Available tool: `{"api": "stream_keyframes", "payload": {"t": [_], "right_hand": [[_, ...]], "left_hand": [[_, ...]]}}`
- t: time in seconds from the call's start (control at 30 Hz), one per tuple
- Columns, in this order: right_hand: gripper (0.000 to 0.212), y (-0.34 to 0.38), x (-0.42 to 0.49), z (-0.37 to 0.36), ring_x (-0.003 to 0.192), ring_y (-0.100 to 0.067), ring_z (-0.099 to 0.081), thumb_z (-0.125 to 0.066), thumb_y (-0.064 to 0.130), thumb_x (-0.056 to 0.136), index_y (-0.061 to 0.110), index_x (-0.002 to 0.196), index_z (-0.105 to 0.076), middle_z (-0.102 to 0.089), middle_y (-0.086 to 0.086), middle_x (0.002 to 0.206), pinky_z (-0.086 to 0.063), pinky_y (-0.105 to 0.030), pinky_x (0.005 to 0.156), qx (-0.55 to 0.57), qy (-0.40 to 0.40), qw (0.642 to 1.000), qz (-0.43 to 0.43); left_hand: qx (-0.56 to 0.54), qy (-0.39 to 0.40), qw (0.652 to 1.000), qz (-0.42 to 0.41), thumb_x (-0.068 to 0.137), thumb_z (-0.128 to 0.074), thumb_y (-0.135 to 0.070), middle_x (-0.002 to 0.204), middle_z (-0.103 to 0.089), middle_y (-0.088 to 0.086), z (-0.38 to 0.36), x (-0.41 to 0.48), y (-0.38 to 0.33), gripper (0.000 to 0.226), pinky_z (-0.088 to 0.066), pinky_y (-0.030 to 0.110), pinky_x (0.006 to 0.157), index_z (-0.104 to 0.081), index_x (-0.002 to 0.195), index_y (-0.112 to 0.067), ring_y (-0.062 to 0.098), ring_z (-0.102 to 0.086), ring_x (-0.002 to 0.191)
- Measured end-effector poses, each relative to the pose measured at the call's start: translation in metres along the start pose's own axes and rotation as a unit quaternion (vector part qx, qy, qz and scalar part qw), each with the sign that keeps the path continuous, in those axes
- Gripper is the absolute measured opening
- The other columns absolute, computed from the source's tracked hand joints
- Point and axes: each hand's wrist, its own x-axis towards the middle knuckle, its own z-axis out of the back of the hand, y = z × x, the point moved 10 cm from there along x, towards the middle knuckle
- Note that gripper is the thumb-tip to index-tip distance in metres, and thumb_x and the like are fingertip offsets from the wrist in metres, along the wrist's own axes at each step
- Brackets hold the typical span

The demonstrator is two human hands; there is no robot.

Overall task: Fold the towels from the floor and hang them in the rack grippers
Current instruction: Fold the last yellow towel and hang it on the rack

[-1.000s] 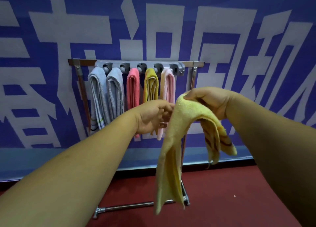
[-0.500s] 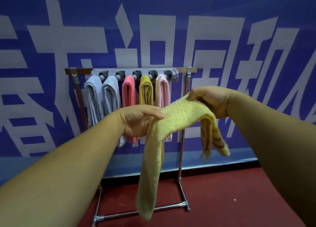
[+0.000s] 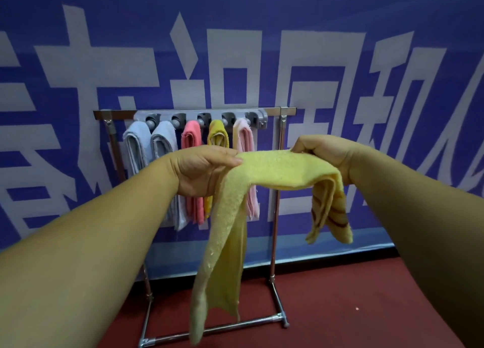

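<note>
As the left hand (image 3: 201, 169) and right hand (image 3: 322, 153) pinch the yellow towel (image 3: 275, 169), they have spread wider, stretching it flatter.

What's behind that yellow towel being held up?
Behind the yellow towel stands the rack with five hung towels. The held towel and left hand hide the middles of the coral towel, mustard towel and pale pink towel.

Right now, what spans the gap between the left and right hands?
In the head view, the yellow towel bridges it: the left hand grips one part, the right hand pinches another. One end hangs below each hand.
</note>
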Motion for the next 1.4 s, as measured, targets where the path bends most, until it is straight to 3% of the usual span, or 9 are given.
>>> {"api": "stream_keyframes", "payload": {"t": [0.27,0.37,0.47,0.6,0.83,0.97,1.17,1.27,1.4], "right_hand": [[0.031,-0.007,0.001,0.0,0.059,-0.015,-0.062,-0.062,0.026,0.103,0.0,0.114,-0.074,-0.067,-0.009,0.078,-0.053,-0.025,0.053,-0.094,0.047,0.994,0.007],[0.039,-0.021,-0.005,-0.014,0.078,-0.021,-0.068,-0.063,0.036,0.102,0.003,0.119,-0.073,-0.071,-0.013,0.095,-0.057,-0.033,0.073,-0.142,0.08,0.986,-0.019],[0.059,-0.016,-0.004,-0.037,0.109,-0.03,-0.074,-0.056,0.057,0.101,0.006,0.128,-0.071,-0.076,-0.015,0.119,-0.056,-0.046,0.099,-0.069,0.098,0.993,0.021],[0.059,0.008,0.0,-0.057,0.096,-0.025,-0.073,-0.048,0.06,0.104,0.011,0.124,-0.074,-0.074,-0.013,0.111,-0.06,-0.039,0.088,0.067,0.081,0.99,0.097],[0.064,0.014,0.008,-0.061,0.097,-0.028,-0.078,-0.07,0.058,0.089,0.01,0.131,-0.069,-0.079,-0.015,0.111,-0.063,-0.038,0.084,0.022,0.057,0.992,0.112],[0.037,0.027,0.005,-0.054,0.074,-0.02,-0.071,-0.074,0.039,0.095,0.006,0.112,-0.076,-0.075,-0.011,0.091,-0.058,-0.034,0.068,-0.006,0.065,0.992,0.106],[0.032,0.048,-0.013,-0.014,0.076,-0.024,-0.074,-0.077,0.035,0.092,0.01,0.112,-0.076,-0.077,-0.012,0.092,-0.062,-0.037,0.069,0.034,-0.011,0.99,0.133],[0.038,0.03,-0.018,0.008,0.076,-0.022,-0.073,-0.074,0.037,0.094,0.009,0.12,-0.072,-0.076,-0.011,0.095,-0.061,-0.036,0.069,0.003,-0.015,0.996,0.084],[0.043,-0.014,-0.013,0.02,0.098,-0.029,-0.071,-0.069,0.042,0.097,0.012,0.126,-0.068,-0.072,-0.017,0.122,-0.059,-0.04,0.082,-0.068,-0.015,0.998,0.012]], "left_hand": [[-0.056,-0.005,0.998,-0.033,0.091,-0.072,-0.021,0.084,-0.072,0.006,-0.003,0.008,-0.009,0.042,-0.058,0.032,0.076,-0.075,0.129,-0.004,0.017,-0.07,0.073],[-0.048,-0.006,0.998,-0.037,0.086,-0.083,-0.024,0.094,-0.059,0.012,-0.007,0.015,-0.01,0.045,-0.051,0.036,0.084,-0.073,0.124,-0.002,0.023,-0.058,0.084],[-0.008,-0.005,1.0,-0.028,0.098,-0.068,-0.02,0.097,-0.058,0.014,-0.022,0.027,-0.011,0.028,-0.049,0.04,0.085,-0.069,0.12,-0.004,0.026,-0.057,0.087],[0.055,-0.044,0.997,-0.007,0.103,-0.064,-0.02,0.103,-0.072,0.009,-0.028,0.041,-0.011,0.024,-0.054,0.043,0.091,-0.074,0.124,-0.015,0.024,-0.068,0.093],[0.107,-0.093,0.99,0.004,0.101,-0.07,-0.019,0.129,-0.063,0.022,-0.002,0.032,-0.021,0.047,-0.05,0.051,0.103,-0.06,0.145,-0.005,0.034,-0.063,0.108],[0.113,-0.077,0.991,0.014,0.098,-0.074,-0.023,0.11,-0.063,0.019,0.011,0.023,-0.018,0.032,-0.054,0.041,0.088,-0.068,0.122,-0.002,0.026,-0.064,0.092],[0.12,-0.03,0.991,0.041,0.093,-0.068,-0.02,0.098,-0.075,-0.001,0.012,0.013,-0.002,0.023,-0.051,0.039,0.089,-0.075,0.114,-0.021,0.015,-0.07,0.092],[0.081,-0.029,0.996,0.004,0.095,-0.066,-0.015,0.092,-0.071,0.004,0.012,0.016,-0.006,0.014,-0.045,0.047,0.1,-0.072,0.107,-0.015,0.022,-0.066,0.09],[0.018,-0.018,0.998,-0.056,0.101,-0.062,-0.012,0.103,-0.071,0.015,-0.005,0.037,-0.02,0.029,-0.056,0.048,0.102,-0.067,0.127,-0.002,0.028,-0.07,0.097]]}}
